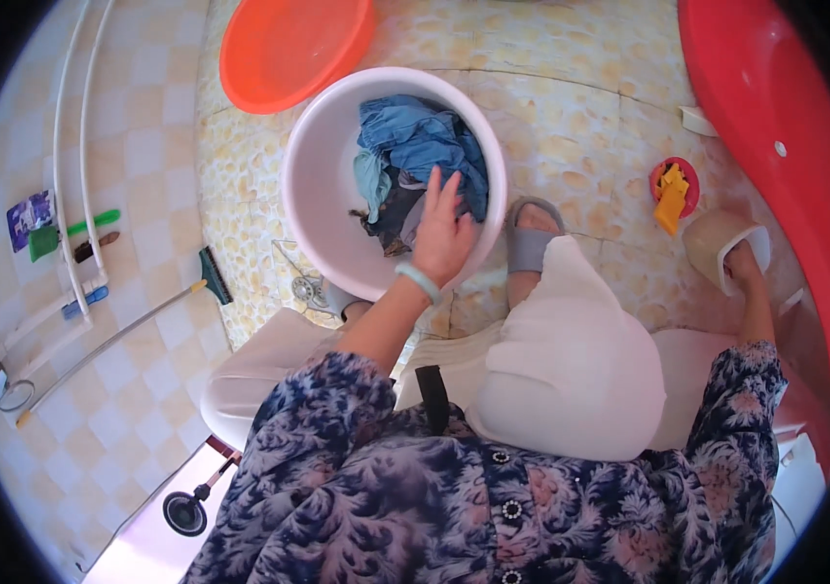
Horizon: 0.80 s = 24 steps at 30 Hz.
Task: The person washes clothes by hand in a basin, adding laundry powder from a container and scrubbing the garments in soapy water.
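L hand [442, 232] is reaching into the pink basin [323, 185], fingers spread and loose, resting on the pile of blue clothes [420, 146] w/o gripping any of it; a pale green bracelet [419, 280] is sitting on that wrist. R hand [741, 265] is reaching out to the person's right and touching the rim of a beige slipper [712, 243]; can't tell if the fingers are closing on it, since the slipper edge is hiding them.

The clothes are lying inside the basin, heaped toward its right half, denim-blue pieces on top, a light teal piece and something dark underneath. The basin is standing on the yellowish pebble-pattern floor [571, 107], right in front of the person's knees.

Just right of the basin, a foot in a grey sandal [529, 238] is resting on the floor, w/ a white trouser knee [571, 360] below it. An orange basin [288, 44] is lying beyond the pink one, nearly touching its rim. A small red dish w/ a yellow thing in it [673, 190] is sitting between the sandal and the beige slipper. A big red tub [785, 127] is curving along the right edge.

On the left, white pipes [74, 146] are running along the checked tiles, w/ a green-handled brush [60, 236] beside them and a long-handled brush [143, 316] lying slantwise, its head near the pebble floor.
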{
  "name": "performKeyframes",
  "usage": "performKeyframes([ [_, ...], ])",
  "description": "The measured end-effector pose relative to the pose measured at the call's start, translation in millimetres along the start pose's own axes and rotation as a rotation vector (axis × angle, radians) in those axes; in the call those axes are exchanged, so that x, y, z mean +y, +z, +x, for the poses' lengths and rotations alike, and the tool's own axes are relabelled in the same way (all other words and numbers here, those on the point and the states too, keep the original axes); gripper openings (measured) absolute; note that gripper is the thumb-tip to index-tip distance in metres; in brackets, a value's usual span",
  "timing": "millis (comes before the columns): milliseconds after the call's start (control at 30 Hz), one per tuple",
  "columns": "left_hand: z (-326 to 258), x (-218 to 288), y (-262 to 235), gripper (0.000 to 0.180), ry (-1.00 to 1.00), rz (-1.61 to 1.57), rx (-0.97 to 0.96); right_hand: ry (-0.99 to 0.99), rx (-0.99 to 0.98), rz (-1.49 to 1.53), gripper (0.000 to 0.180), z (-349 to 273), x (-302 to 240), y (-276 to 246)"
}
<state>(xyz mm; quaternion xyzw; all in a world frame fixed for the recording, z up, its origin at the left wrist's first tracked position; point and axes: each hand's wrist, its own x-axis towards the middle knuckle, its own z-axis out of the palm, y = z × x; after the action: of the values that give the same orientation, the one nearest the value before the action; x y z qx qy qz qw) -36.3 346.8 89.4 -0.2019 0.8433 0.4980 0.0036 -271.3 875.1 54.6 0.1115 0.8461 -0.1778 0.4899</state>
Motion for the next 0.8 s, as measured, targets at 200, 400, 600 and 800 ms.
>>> performKeyframes([
  [200, -39.6, -53.6, -0.7, 0.038, -0.140, -0.238, -0.003, -0.213, 0.177, -0.043, 0.013, -23.2, 9.3, -13.7],
  [400, -54.4, -71.0, -10.1, 0.034, -0.253, -0.210, -0.072, -0.040, 0.237, 0.056, 0.022, -45.0, -12.8, -31.9],
  [600, -57.9, -116.0, -6.6, 0.033, -0.453, -0.390, -0.142, -0.016, 0.258, 0.036, 0.024, -43.7, -1.4, -32.2],
  [800, -67.1, -129.4, -5.2, 0.034, -0.469, -0.448, -0.152, -0.038, 0.281, 0.018, 0.025, -28.2, 8.7, -23.9],
])
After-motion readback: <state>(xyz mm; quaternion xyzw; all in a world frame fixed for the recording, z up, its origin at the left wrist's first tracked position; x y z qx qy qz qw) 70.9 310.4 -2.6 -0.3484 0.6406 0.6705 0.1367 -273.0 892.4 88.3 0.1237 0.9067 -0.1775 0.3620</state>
